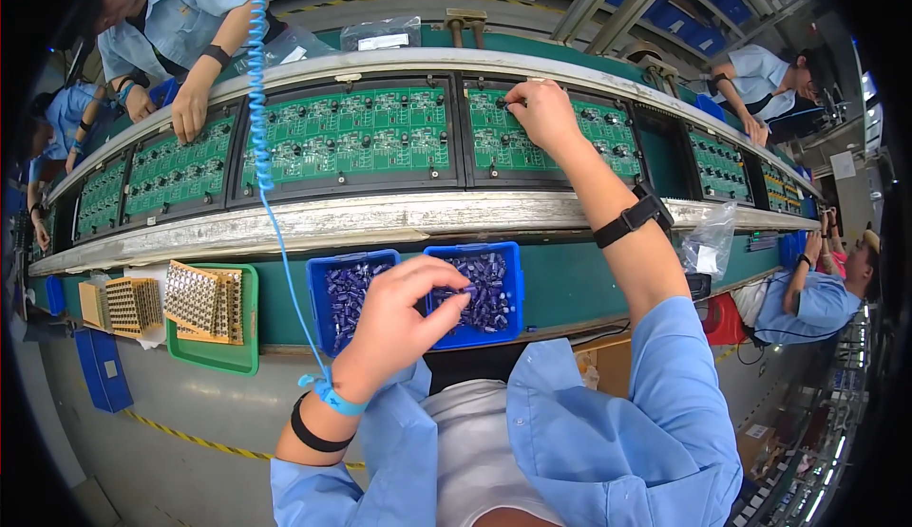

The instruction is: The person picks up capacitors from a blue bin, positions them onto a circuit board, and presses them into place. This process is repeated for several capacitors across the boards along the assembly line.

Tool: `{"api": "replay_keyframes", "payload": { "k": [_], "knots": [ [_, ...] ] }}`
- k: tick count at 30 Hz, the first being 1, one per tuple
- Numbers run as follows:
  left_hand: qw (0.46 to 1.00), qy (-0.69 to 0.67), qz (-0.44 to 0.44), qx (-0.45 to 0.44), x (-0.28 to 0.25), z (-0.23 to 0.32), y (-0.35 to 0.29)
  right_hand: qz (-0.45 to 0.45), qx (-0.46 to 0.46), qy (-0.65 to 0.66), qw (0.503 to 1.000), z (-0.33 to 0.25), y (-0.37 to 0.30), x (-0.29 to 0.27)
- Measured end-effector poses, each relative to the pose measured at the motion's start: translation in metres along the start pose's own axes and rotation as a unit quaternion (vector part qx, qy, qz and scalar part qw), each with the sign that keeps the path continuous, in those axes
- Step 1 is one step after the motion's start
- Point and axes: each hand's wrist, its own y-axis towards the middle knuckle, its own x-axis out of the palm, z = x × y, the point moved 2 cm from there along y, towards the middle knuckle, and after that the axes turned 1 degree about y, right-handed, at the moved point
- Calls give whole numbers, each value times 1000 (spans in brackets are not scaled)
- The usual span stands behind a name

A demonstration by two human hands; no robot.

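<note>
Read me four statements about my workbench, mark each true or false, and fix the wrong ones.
1. The right hand reaches over a green circuit board. True.
2. The tray beside the bins is red. False: the tray is green.
3. The coiled cord leads to the right wrist. False: the blue cord runs to a blue band on the left wrist.
4. The left hand is above bins of purple parts. True.
</note>
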Motion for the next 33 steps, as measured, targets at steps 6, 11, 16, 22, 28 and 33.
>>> {"api": "replay_keyframes", "payload": {
  "k": [6, 11, 16, 22, 28, 33],
  "knots": [
    [999, -31, 18, -39, -3, 14, 4, 12, 31, -8, 999, -7, -22, -5],
    [981, -155, 23, -113, 7, 13, 15, 91, -1, 47, 995, -29, -44, -50],
    [965, -215, 26, -146, 11, 17, 37, -58, 112, 390, 912, -76, -111, -112],
    [1000, 2, -5, 24, 24, 16, 65, -95, 160, 603, 776, -109, -152, -115],
    [967, -194, -10, -166, 38, 7, 61, -52, -1, 460, 886, -96, -156, -121],
    [950, -246, -9, -193, 47, -6, 56, -47, -21, 402, 914, -93, -156, -120]
  ]
}}
